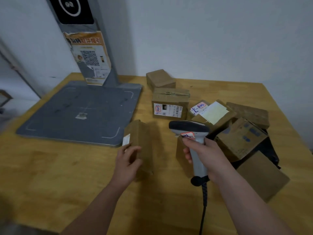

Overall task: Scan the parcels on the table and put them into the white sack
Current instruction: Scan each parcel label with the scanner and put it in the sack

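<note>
Head view: gripping an upright cardboard parcel (pixel 140 143) with the left hand (pixel 127 161) on the wooden desk (pixel 50 167), just beside the grey stand's base plate (pixel 81 112); clasping a barcode scanner (pixel 188 128) in the right hand (pixel 208 158), nose toward that parcel, other parcels (pixel 171 106) heaped behind.

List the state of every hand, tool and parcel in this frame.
Left hand, on the near parcel; grip blurred.
Right hand, grips the scanner.
Scanner, held above the table, head pointing left toward the near parcel.
Near parcel, standing on end, label on its left face.
Labelled box, upright, taped shut.
Pile, heaped at right.
Sack, not in view.
</note>
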{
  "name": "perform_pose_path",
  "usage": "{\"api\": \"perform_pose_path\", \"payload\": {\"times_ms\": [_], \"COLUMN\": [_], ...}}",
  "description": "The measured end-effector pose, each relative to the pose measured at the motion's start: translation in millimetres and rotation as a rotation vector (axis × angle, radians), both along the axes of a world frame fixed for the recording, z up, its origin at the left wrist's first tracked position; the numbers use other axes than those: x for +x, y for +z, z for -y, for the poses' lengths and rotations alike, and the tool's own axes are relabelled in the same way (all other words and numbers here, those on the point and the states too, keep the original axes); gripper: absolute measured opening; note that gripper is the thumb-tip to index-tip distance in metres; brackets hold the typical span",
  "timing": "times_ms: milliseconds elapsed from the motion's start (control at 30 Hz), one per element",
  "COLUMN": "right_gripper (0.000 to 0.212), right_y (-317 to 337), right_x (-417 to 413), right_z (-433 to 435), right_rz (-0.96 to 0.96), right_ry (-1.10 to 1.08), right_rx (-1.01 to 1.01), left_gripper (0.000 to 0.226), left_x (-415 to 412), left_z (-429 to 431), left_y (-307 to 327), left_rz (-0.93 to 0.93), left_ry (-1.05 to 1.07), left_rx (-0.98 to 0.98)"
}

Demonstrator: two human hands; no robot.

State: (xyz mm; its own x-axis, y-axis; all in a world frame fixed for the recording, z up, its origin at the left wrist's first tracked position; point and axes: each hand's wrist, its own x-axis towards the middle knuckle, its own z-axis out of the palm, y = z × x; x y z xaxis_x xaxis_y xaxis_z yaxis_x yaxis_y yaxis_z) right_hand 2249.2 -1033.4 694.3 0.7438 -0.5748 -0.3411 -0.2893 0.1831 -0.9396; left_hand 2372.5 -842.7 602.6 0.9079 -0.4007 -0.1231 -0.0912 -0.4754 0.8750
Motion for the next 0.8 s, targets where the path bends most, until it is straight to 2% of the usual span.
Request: {"api": "perform_pose_path", "payload": {"times_ms": [67, 133, 200, 267, 300, 367, 400, 467, 533, 600, 633, 700, 800], "right_gripper": [0.017, 0.017, 0.014, 0.011, 0.010, 0.010, 0.011, 0.015, 0.017, 0.016, 0.015, 0.013, 0.014], "right_y": [-0.8, -1.7, -2.4, -2.9, -3.3, -3.7, -3.7, -3.0, -1.4, 1.2, 3.0, 7.2, 10.9], "right_x": [2.8, 5.4, 8.5, 11.0, 12.0, 12.7, 12.8, 12.4, 12.2, 11.8, 11.6, 11.7, 13.5], "right_z": [-3.6, -7.8, -13.6, -19.8, -22.8, -27.9, -29.9, -32.8, -34.5, -35.7, -36.4, -39.1, -45.3], "right_rz": [-0.004, -0.003, -0.002, -0.002, 0.001, 0.007, 0.008, 0.005, 0.004, 0.011, 0.014, 0.020, 0.033], "right_ry": [0.023, 0.044, 0.070, 0.092, 0.103, 0.130, 0.143, 0.161, 0.169, 0.179, 0.185, 0.193, 0.212], "right_rx": [0.003, 0.023, 0.045, 0.056, 0.061, 0.071, 0.072, 0.062, 0.049, 0.036, 0.027, 0.013, 0.007], "left_gripper": [0.039, 0.040, 0.039, 0.031, 0.038, 0.078, 0.090, 0.086, 0.055, 0.029, 0.025, 0.021, 0.019], "left_x": [-8.0, -11.8, -10.3, -7.9, -7.5, -9.0, -10.4, -13.3, -11.7, -11.2, -12.2, -13.6, -15.1], "left_z": [-26.5, -45.5, -54.2, -54.0, -51.1, -43.8, -40.4, -37.6, -43.6, -54.8, -61.0, -74.9, -88.8], "left_y": [4.0, 7.0, 9.2, 11.5, 12.5, 10.7, 10.0, 10.4, 14.0, 19.8, 22.4, 26.9, 29.5], "left_rz": [-0.227, -0.293, -0.193, -0.035, 0.007, 0.015, -0.010, -0.051, -0.161, -0.446, -0.572, -0.689, -0.755], "left_ry": [0.058, 0.139, 0.234, 0.243, 0.210, 0.135, 0.110, 0.124, 0.225, 0.350, 0.392, 0.444, 0.468], "left_rx": [-0.197, -0.217, -0.104, 0.088, 0.195, 0.429, 0.530, 0.548, 0.304, -0.068, -0.230, -0.436, -0.587]}}
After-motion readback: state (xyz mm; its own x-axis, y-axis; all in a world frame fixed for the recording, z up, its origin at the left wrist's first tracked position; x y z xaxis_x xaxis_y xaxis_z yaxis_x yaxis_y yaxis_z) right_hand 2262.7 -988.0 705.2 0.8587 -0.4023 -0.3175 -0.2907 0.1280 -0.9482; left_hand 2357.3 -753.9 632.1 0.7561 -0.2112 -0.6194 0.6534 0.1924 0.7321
